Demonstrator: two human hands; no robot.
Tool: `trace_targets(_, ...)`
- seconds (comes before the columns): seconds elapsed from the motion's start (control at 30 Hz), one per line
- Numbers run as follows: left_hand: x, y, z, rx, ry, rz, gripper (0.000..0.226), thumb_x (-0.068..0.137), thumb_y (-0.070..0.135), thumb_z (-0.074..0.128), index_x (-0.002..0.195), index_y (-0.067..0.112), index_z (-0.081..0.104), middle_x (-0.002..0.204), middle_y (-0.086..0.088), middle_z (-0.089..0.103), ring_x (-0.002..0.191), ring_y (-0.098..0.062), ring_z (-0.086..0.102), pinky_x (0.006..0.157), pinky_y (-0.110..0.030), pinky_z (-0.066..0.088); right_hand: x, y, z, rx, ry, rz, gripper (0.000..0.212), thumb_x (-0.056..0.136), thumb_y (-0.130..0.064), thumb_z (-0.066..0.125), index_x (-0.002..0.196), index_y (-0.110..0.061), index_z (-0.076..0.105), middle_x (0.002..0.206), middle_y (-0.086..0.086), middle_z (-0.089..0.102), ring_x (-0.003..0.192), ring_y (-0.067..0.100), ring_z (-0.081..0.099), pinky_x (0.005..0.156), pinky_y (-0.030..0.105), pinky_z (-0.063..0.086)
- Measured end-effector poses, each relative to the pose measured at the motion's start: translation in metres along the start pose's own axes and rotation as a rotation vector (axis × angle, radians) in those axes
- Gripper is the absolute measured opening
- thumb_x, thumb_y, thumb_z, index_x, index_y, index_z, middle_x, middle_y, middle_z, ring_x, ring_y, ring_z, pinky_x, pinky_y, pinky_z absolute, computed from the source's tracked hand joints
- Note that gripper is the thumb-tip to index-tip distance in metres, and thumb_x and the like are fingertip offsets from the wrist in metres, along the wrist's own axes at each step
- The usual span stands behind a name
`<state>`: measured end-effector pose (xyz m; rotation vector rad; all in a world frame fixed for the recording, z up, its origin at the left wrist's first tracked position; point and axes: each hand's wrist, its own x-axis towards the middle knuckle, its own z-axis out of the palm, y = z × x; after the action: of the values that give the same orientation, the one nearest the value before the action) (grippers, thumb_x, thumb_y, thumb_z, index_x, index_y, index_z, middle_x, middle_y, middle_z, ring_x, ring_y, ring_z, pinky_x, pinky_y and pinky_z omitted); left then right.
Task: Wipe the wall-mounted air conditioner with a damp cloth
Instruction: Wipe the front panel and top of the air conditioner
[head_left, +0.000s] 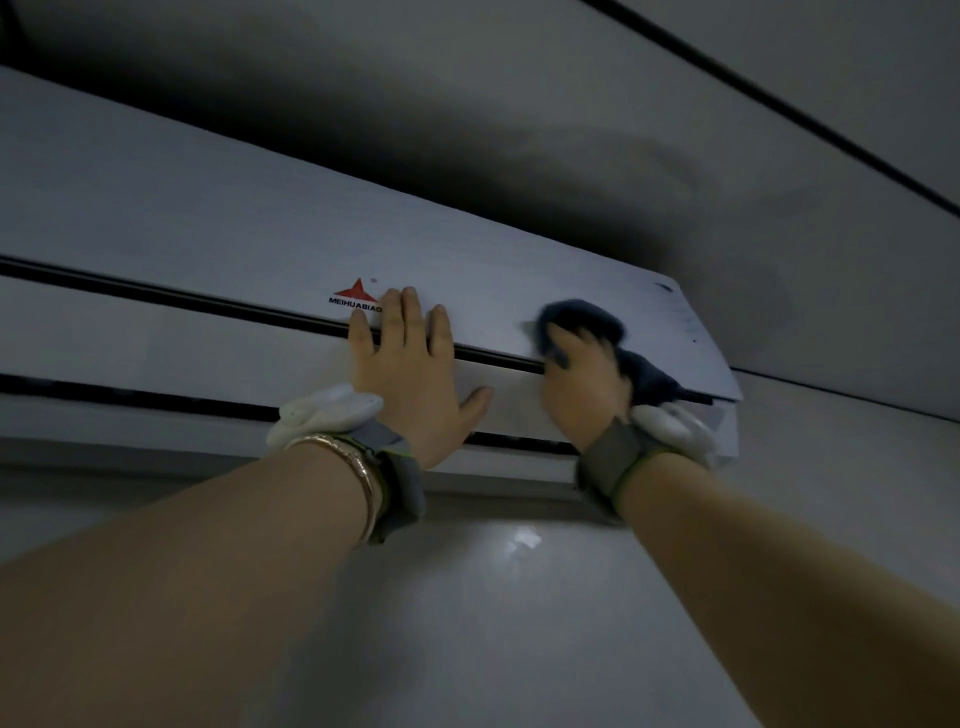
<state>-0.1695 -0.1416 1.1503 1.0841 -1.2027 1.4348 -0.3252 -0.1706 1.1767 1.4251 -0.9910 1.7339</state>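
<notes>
A white wall-mounted air conditioner (182, 218) fills the left and middle of the head view, seen from below, with a red star logo near its front seam. My left hand (410, 374) lies flat and spread on the front panel beside the logo. To its right, my right hand (582, 384) grips a dark blue cloth (582, 317) and presses it against the panel near the unit's right end. The cloth and that hand are blurred. Part of the cloth hangs down behind the right wrist.
The pale wall (519, 597) runs below the unit and on to its right. Above is the dim ceiling (571, 104) with a dark line crossing at the upper right. Both wrists carry grey straps with white pads; the left also wears a bangle.
</notes>
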Motion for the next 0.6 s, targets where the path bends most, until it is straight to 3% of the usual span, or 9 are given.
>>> trace_targets(0.13,0.001,-0.008,-0.010,-0.090,-0.035,0.052,0.071,0.094,0.049,0.032,0.147,0.010,0.004,0.157,-0.016,0.003,0.145,-0.029,0.000,0.117,-0.048,0.003,-0.010,-0.052,0.015,0.031,-0.046,-0.271,0.046,0.089,-0.015,0.036,0.134,-0.025,0.041,0.145,0.008,0.037,0.135,0.030,0.027,0.106,0.053,0.031)
trace_targets(0.27,-0.012,-0.058,-0.019,-0.120,0.051,0.048,0.064,0.096,0.042,0.031,0.146,0.007,0.013,0.157,-0.016,0.009,0.145,-0.028,0.004,0.115,-0.056,0.003,-0.011,-0.056,0.011,0.059,-0.039,-0.186,0.045,0.092,-0.016,0.032,0.135,-0.027,0.040,0.149,0.004,0.034,0.139,0.028,0.023,0.109,0.049,0.028)
trace_targets(0.4,-0.038,-0.139,-0.033,0.043,0.122,-0.087,0.070,0.086,0.046,0.019,0.138,0.001,0.035,0.148,-0.024,0.031,0.138,-0.039,0.026,0.104,-0.071,0.015,-0.015,-0.088,0.016,0.129,-0.010,-0.040,0.040,0.093,-0.017,0.033,0.130,-0.028,0.045,0.149,0.004,0.035,0.139,0.030,0.022,0.109,0.053,0.023)
trace_targets(0.6,-0.063,-0.231,-0.056,0.167,0.079,-0.261,0.070,0.087,0.048,0.014,0.142,0.009,0.031,0.148,-0.022,0.034,0.137,-0.043,0.027,0.101,-0.071,0.022,-0.035,-0.186,0.049,0.095,0.053,-0.221,0.041,0.092,-0.022,0.036,0.132,-0.028,0.041,0.149,0.003,0.035,0.140,0.030,0.020,0.110,0.056,0.019)
